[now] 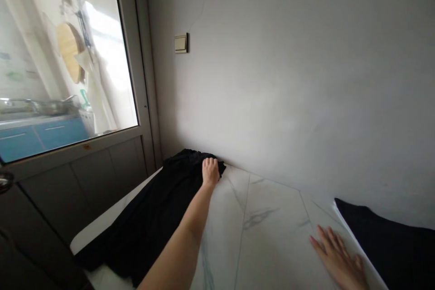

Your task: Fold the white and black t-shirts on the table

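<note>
Left hand: the left hand (210, 173) sits at the end of a fully reached arm, fingers narrowly gathered on the far end of the black cloth (146, 222); cannot tell whether they pinch it.
Right hand: the right hand (335, 257) is open, fingers spread flat on the tabletop, holding nothing; probably bracing the long reach.
Cloth position: lengthwise along the left side of the white marble-patterned tabletop (275, 244), its far end at the wall (288, 77); the laid-out length suggests deliberate spreading.
Right of right hand: a second black cloth (384, 244), white-edged, just beside the fingers.
Far wall: a beige switch plate (181, 43).
Left: a glass panel (68, 54) showing a blue cabinet (41, 138) and a round wooden board (70, 52).
</note>
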Demonstrator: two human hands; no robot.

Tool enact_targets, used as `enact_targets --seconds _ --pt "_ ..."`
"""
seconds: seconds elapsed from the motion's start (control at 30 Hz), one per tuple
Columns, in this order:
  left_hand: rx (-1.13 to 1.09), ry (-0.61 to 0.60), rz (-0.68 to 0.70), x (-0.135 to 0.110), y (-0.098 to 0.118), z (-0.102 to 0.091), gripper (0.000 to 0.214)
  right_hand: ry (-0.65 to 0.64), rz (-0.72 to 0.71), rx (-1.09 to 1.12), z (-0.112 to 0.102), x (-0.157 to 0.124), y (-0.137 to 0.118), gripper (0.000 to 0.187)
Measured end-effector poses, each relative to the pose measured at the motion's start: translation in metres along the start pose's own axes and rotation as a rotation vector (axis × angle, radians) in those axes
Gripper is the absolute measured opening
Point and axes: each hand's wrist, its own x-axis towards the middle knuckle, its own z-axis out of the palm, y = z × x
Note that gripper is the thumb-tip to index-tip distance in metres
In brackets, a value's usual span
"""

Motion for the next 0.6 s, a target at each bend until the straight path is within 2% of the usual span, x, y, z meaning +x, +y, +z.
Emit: enact_targets --seconds 0.07,0.13,0.2,0.3,0.37,0.43,0.5,0.6 --pt "0.007 0.055 -0.149 0.004 -0.040 -0.009 0.042 -0.120 0.033 -0.047 0.003 -0.005 -0.015 0.086" --pt "-0.004 0.067 -0.310 0.005 -0.069 -0.014 0.043 -0.210 0.069 -0.091 -0.001 -0.009 -0.025 0.087" --pt "-0.022 0.037 -0.402 0.005 -0.087 -0.016 0.040 -0.223 0.083 -0.121 -0.009 -0.012 -0.033 0.083" --pt "-0.059 -0.024 -0.380 0.004 -0.097 -0.018 0.025 -0.230 0.067 -0.164 -0.020 -0.014 -0.042 0.075" --pt "-0.101 -0.053 -0.339 0.005 -0.091 -0.020 0.023 -0.257 0.061 -0.196 -0.027 -0.016 -0.048 0.073" --pt "-0.147 -0.072 -0.290 0.005 -0.077 -0.023 0.029 -0.290 0.069 -0.227 -0.032 -0.017 -0.053 0.072" --pt "-0.188 -0.087 -0.231 0.002 -0.055 -0.027 0.030 -0.304 0.073 -0.248 -0.036 -0.018 -0.059 0.072" --pt "-0.234 -0.120 -0.126 -0.010 -0.011 -0.032 0.025 -0.297 0.062 -0.250 -0.039 -0.020 -0.064 0.069"
